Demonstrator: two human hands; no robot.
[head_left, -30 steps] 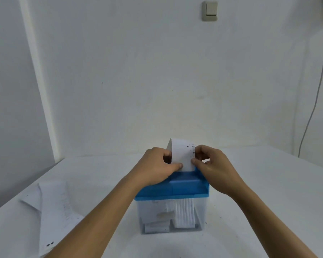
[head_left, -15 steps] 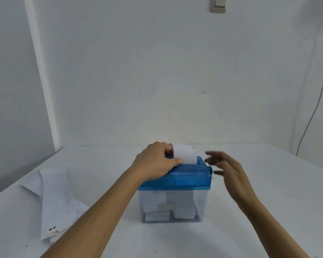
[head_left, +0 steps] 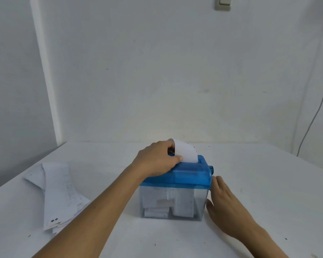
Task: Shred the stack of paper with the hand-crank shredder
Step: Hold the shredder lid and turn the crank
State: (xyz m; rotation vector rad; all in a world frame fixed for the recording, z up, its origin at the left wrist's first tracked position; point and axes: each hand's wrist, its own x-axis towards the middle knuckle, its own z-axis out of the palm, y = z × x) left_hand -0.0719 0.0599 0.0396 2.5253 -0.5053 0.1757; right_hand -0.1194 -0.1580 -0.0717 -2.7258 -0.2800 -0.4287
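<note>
White table: left hand (head_left: pixel 157 161) pinches a sheet (head_left: pixel 185 153) in the shredder (head_left: pixel 190 174); right hand (head_left: pixel 225 203), fingers straight beside it, should next grip the crank.

One wide-angle view, from the person's head; it faces forward and somewhat down across the white desk (head_left: pixel 268 183) to the wall (head_left: pixel 175 71) behind; the left hand (head_left: pixel 157 161) and right hand (head_left: pixel 225 203) reach in from the bottom edge; the shredder (head_left: pixel 192 174) stands near, below centre.
</note>
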